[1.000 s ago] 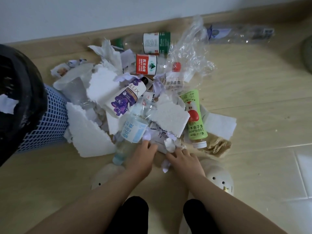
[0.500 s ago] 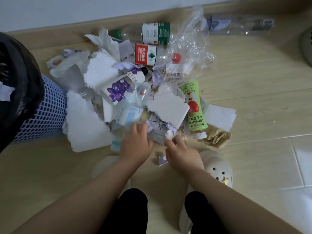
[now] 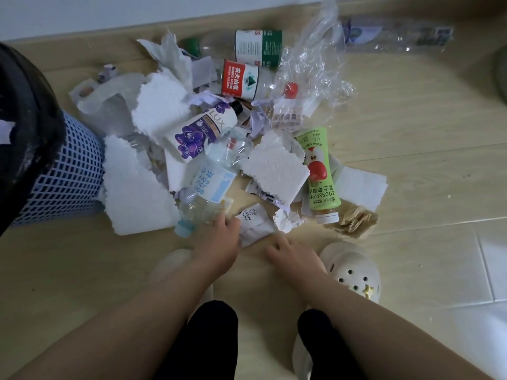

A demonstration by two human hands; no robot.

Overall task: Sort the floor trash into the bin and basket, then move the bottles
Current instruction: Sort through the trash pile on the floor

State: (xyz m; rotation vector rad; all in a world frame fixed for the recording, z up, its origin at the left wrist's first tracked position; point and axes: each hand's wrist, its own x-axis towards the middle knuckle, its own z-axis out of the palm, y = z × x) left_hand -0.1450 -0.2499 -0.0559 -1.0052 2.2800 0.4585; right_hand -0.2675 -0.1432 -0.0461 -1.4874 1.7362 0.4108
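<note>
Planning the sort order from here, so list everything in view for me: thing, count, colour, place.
bin: one, blue lattice with black liner, far left
foam: at least three slabs, white, left and centre of pile
bottles: five lying in pile: green-label and red-label at back, white Lux, blue-label, green juice
crushed clear one: one, probably a bottle, by wall, far right
wrap: one, clear, back right of pile
bag: one, white, back left
paper: several scraps, white, through pile
brown wad: one, front right
packet: one, white, front
clogs: two, cream, beneath arms
left hand: touching packet, grip unclear
right hand: above floor, holding nothing
</note>
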